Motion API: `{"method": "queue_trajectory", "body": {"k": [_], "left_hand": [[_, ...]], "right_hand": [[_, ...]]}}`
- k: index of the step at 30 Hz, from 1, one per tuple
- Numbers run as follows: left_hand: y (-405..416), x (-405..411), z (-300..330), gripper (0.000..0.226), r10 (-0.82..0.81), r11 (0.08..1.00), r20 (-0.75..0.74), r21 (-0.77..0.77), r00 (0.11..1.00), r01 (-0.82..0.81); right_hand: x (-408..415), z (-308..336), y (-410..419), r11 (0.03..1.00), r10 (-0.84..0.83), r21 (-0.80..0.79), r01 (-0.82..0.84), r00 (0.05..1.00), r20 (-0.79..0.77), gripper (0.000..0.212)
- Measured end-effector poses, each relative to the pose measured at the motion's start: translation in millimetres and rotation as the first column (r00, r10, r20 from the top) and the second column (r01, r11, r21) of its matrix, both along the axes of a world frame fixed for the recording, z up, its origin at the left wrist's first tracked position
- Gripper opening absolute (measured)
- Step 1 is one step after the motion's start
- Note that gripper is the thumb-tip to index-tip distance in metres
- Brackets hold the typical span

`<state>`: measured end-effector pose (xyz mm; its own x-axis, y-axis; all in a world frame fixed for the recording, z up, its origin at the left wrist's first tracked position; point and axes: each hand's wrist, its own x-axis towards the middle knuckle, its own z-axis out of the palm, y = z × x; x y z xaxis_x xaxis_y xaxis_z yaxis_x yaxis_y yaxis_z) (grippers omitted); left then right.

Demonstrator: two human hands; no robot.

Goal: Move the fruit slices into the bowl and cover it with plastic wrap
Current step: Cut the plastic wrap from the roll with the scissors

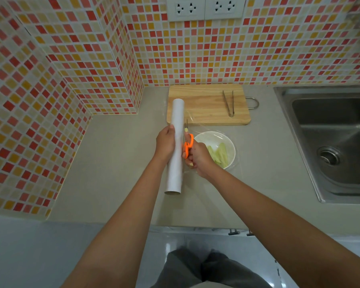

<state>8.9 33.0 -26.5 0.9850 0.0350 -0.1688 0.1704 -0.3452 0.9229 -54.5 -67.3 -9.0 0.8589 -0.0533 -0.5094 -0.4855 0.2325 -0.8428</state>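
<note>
Left hand (165, 142) grips the plastic wrap roll (176, 146) at frame centre while the right hand (197, 157) holds orange-handled scissors (188, 145) beside it.
Clear film (195, 123) stretches from the roll over a white bowl (230, 145) of pale green fruit slices (220, 155) on the grey worktop (116, 167); metal tongs (229, 102) lie on the wooden cutting board (204, 100) above, with a steel sink (333, 142) at right.

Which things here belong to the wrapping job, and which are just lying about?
In use: roll in left hand; scissors in right hand; film; bowl; slices.
Lying about: board; tongs; sink.
</note>
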Motion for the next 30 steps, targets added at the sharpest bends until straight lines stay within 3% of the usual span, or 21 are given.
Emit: {"method": "queue_trajectory", "body": {"k": [9,30], "left_hand": [[2.9,-0.1,-1.2,0.029,0.005,0.999,-0.014,-0.052,1.000,-0.005],[0.8,4.0,-1.3,0.032,-0.014,0.998,-0.016,-0.069,1.000,0.013]], "right_hand": [[8.8,-1.7,-1.0,1.000,0.002,-0.002,-0.002,1.000,-0.011,0.056],[41.2,2.8,-9.9,1.000,-0.019,-0.007,0.019,1.000,-0.010,0.057]]}}
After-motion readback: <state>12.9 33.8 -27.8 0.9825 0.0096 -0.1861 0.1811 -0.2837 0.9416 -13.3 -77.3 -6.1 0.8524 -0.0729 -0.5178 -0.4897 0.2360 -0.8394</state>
